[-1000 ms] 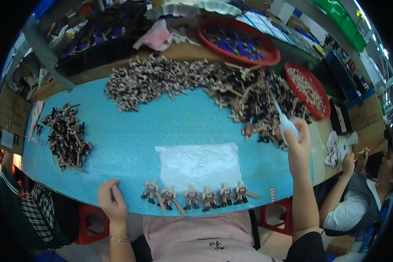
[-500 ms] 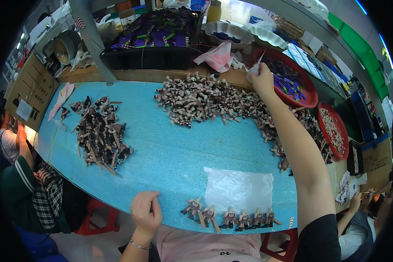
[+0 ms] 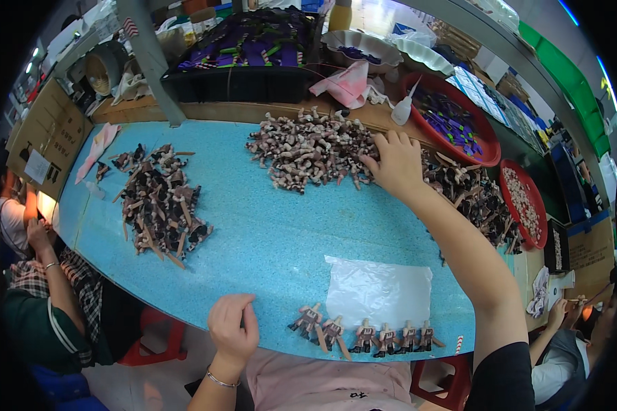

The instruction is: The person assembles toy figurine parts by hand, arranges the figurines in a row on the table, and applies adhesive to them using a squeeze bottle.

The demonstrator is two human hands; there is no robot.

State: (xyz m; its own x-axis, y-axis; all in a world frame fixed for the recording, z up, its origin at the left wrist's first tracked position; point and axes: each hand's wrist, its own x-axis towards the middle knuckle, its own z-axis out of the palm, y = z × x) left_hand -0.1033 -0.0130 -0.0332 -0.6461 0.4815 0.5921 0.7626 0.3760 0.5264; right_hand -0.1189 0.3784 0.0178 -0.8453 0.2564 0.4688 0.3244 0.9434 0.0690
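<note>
The right hand (image 3: 396,163) reaches far across the blue table top (image 3: 288,233), with its thumb and fingers apart. Its fingertips are at the right side of the far pile of small brown and cream toy parts (image 3: 308,147), but I cannot tell if they pinch one. The left hand (image 3: 233,325) is loosely curled at the near edge, and I cannot tell if anything is inside it. To the right of it, six little toy figures (image 3: 365,337) lie in a row by the near edge. Some have tan sticks beside them. A shiny clear plastic sheet (image 3: 380,291) lies just past the row. Another pile of dark and tan toy parts (image 3: 161,205) is on the left, and a big mixed pile (image 3: 469,188) is on the right, partly hidden by the right arm. A white squeeze bottle (image 3: 402,109) with a thin pointed tip stands past the right hand. Just right of it is a red bowl (image 3: 490,152) of purple and green bits. A smaller red tray (image 3: 539,236) of pale bits sits at the far right.
</note>
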